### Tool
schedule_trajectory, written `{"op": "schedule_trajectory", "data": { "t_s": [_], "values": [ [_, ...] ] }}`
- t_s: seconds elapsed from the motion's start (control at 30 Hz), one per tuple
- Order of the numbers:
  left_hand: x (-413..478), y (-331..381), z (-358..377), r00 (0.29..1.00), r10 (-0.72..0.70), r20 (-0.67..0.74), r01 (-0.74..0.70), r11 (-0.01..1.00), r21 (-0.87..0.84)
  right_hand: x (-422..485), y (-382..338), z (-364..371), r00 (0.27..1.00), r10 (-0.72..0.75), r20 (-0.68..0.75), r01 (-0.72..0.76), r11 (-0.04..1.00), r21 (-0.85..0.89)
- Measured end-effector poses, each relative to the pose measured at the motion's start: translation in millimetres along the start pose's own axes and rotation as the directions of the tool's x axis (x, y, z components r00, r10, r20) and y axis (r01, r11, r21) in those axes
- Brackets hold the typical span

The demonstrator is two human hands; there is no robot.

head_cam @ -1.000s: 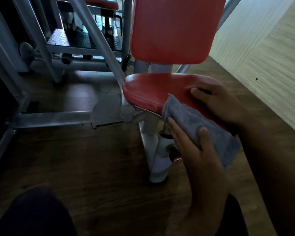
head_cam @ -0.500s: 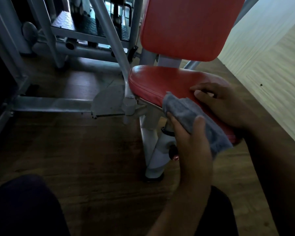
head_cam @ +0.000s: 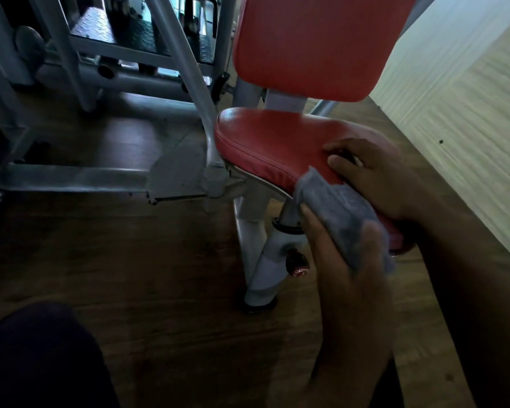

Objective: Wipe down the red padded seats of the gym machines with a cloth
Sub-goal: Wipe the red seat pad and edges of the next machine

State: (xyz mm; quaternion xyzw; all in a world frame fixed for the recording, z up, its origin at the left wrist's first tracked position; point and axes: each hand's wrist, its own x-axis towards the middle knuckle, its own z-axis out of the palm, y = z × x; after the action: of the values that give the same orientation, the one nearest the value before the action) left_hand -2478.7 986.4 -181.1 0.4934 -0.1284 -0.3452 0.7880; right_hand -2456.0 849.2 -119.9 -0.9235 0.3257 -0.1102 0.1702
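Head view | step: wiping front edge of red seat pad [head_cam: 271, 142] | left hand [head_cam: 345, 269] grips grey cloth [head_cam: 333, 204] against that edge | right hand [head_cam: 377, 178] rests loose-fingered atop pad | next, judged: sweep cloth across pad's top, pressing evenly; red backrest [head_cam: 315, 42] above pad looks unwiped.

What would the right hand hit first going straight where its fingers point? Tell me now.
The right hand rests on the red seat pad, fingers pointing left across it. Going on, it likely meets the grey frame tube beside the pad's left edge; depth is unclear.
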Motion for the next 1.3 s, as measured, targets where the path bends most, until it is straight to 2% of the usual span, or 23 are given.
{"op": "schedule_trajectory", "data": {
  "t_s": [0.1, 0.27, 0.37, 0.47, 0.57, 0.67, 0.8, 0.9, 0.97, 1.1, 1.2, 1.3],
  "values": [
    [23, 2, 0, 0.998, 0.027, -0.048, -0.030, 0.998, -0.055, -1, -1, 0, 0.999, -0.042, -0.006, 0.042, 0.999, -0.008],
    [11, -5, 4, 0.993, 0.062, -0.103, -0.053, 0.995, 0.085, 0, 1, 0, 1.000, -0.019, -0.002, 0.019, 1.000, 0.009],
    [23, -18, 10, 0.960, 0.199, -0.198, -0.156, 0.964, 0.216, 0, 2, 0, 1.000, -0.024, 0.007, 0.024, 0.999, 0.024],
    [26, -25, 18, 0.927, 0.267, -0.263, -0.210, 0.951, 0.226, 1, 4, 1, 1.000, -0.014, 0.011, 0.014, 0.999, 0.039],
    [22, -24, 26, 0.919, 0.287, -0.271, -0.240, 0.952, 0.192, 0, 3, 0, 1.000, -0.015, 0.028, 0.014, 0.999, 0.045],
    [2, -29, 28, 0.897, 0.380, -0.228, -0.309, 0.906, 0.290, -1, 2, -1, 0.999, -0.016, 0.035, 0.013, 0.995, 0.098],
    [1, -23, 24, 0.945, 0.292, -0.147, -0.255, 0.939, 0.229, -1, 0, -1, 0.999, -0.027, 0.041, 0.022, 0.992, 0.121],
    [16, -22, 20, 0.927, 0.330, -0.176, -0.276, 0.922, 0.272, 0, 0, -2, 0.998, -0.030, 0.054, 0.025, 0.994, 0.104],
    [1, -23, 19, 0.922, 0.359, -0.143, -0.296, 0.895, 0.334, 0, 1, -1, 0.998, -0.026, 0.054, 0.020, 0.994, 0.109],
    [10, -13, 14, 0.966, 0.238, -0.102, -0.218, 0.960, 0.176, -3, 0, -2, 0.998, -0.030, 0.062, 0.024, 0.995, 0.099],
    [22, -11, 12, 0.965, 0.227, -0.129, -0.201, 0.962, 0.185, -4, 1, -2, 0.999, -0.010, 0.051, 0.004, 0.994, 0.107],
    [-2, -10, 9, 0.974, 0.220, -0.059, -0.204, 0.958, 0.203, -1, -1, -5, 0.998, -0.005, 0.061, 0.002, 0.998, 0.058]
  ]
}}
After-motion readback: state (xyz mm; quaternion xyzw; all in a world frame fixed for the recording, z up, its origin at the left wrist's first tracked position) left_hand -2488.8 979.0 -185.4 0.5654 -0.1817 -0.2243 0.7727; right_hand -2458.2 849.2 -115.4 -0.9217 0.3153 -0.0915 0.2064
